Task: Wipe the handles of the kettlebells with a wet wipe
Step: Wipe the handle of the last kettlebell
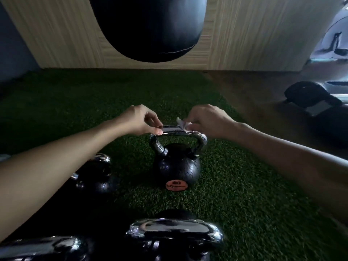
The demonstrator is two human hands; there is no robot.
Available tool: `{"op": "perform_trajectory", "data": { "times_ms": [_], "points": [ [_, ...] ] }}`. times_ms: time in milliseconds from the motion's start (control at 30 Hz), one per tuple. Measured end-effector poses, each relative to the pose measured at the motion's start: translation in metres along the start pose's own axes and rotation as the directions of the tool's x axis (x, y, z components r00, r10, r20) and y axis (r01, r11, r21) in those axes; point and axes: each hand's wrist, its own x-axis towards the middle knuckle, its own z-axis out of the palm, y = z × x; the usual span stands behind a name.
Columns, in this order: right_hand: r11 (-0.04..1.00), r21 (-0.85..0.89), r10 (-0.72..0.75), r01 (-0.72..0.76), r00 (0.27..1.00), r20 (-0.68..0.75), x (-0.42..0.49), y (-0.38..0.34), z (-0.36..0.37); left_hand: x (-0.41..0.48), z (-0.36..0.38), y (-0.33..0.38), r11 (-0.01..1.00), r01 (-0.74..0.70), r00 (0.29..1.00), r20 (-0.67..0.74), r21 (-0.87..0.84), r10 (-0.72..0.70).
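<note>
Two bare forearms reach out over the green turf floor (pixel 244 194) and meet in the middle of the frame, just above the centre kettlebell (pixel 177 168). The left hand (pixel 143 119) pinches the left end of a small flat packet (pixel 170 128) between thumb and fingertips. The right hand (pixel 205 121) has its fingers curled in and nips a crumpled white wet wipe (pixel 181 123) at the packet's right end. Both hover close over the chrome handle (pixel 178 136) of that kettlebell; I can't tell whether the packet touches it.

To my eye this is the fetching step: the wipe is being drawn or torn free of its packet, and no rubbing is under way. Next the right hand needs the wipe fully clear and opened enough to fold round the chrome arch right below, then a firm pass along the top and down both curved sides. The left hand will have to drop or tuck away the packet, and could steady the bell.

Three more wait: a second kettlebell (pixel 94 178) in the lower left, half behind the left forearm, and two big chrome handles at the bottom edge, one centre (pixel 173 230) and one at the left corner (pixel 43 245). A dark punch bag (pixel 148 29) hangs at top centre.
</note>
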Motion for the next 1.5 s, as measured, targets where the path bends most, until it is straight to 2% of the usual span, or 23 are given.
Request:
{"op": "perform_trajectory", "data": {
  "times_ms": [167, 300, 367, 433, 500, 600, 733, 867, 967, 1067, 1133, 1200, 1367, 1433, 1500],
  "points": [
    [0.994, 0.106, 0.001, 0.012, 0.992, -0.123, -0.009, 0.004, 0.022, -0.006, -0.004, 0.021, 0.982, -0.015, 1.0, 0.02, 0.189, 0.011],
    [0.986, 0.167, 0.054, -0.025, 0.984, -0.171, -0.015, 0.001, 0.025, -0.006, -0.009, 0.049, 0.912, 0.002, 1.0, 0.019, 0.41, -0.011],
    [0.963, 0.254, 0.139, -0.086, 0.97, -0.198, -0.025, 0.014, 0.029, 0.001, -0.008, 0.06, 0.934, -0.019, 0.999, 0.033, 0.357, 0.008],
    [0.929, 0.346, 0.223, -0.13, 0.944, -0.244, -0.034, 0.022, 0.037, 0.007, -0.009, 0.072, 0.945, -0.076, 0.994, 0.104, 0.318, 0.044],
    [0.925, 0.366, 0.222, -0.103, 0.928, -0.299, -0.035, 0.021, 0.047, 0.011, -0.01, 0.082, 0.91, -0.123, 0.985, 0.157, 0.395, 0.064],
    [0.913, 0.404, 0.203, -0.056, 0.921, -0.331, -0.032, 0.018, 0.055, 0.014, -0.011, 0.085, 0.885, -0.118, 0.988, 0.147, 0.451, 0.057],
    [0.797, 0.599, 0.361, -0.073, 0.853, -0.376, -0.045, 0.034, 0.073, 0.015, -0.009, 0.087, 0.903, -0.086, 0.985, 0.171, 0.422, 0.014],
    [0.64, 0.765, 0.465, -0.065, 0.825, -0.32, -0.063, 0.046, 0.096, 0.017, -0.008, 0.094, 0.911, -0.074, 0.978, 0.208, 0.406, -0.014],
    [0.609, 0.784, 0.507, -0.123, 0.82, -0.264, -0.07, 0.055, 0.113, 0.016, -0.007, 0.098, 0.915, -0.064, 0.977, 0.213, 0.399, -0.025],
    [0.56, 0.821, 0.525, -0.107, 0.813, -0.252, -0.071, 0.057, 0.119, 0.017, -0.008, 0.095, 0.931, -0.047, 0.978, 0.205, 0.362, -0.03],
    [0.477, 0.876, 0.548, -0.076, 0.804, -0.229, -0.071, 0.056, 0.123, 0.018, -0.008, 0.092, 0.938, -0.03, 0.98, 0.197, 0.345, -0.041],
    [0.343, 0.939, 0.554, -0.035, 0.814, -0.172, -0.071, 0.053, 0.134, 0.018, -0.006, 0.09, 0.944, -0.02, 0.982, 0.184, 0.33, -0.044],
    [-0.146, 0.987, 0.495, 0.072, 0.869, 0.01, -0.072, 0.049, 0.161, 0.012, -0.003, 0.086, 0.962, 0.015, 0.989, 0.135, 0.274, -0.054],
    [-0.24, 0.97, 0.456, 0.039, 0.887, 0.077, -0.074, 0.048, 0.169, 0.011, -0.001, 0.088, 0.96, 0.04, 0.99, 0.116, 0.277, -0.074],
    [-0.231, 0.972, 0.446, -0.036, 0.884, 0.139, -0.076, 0.047, 0.178, 0.011, -0.001, 0.088, 0.959, 0.054, 0.99, 0.112, 0.278, -0.088]
  ]
}}
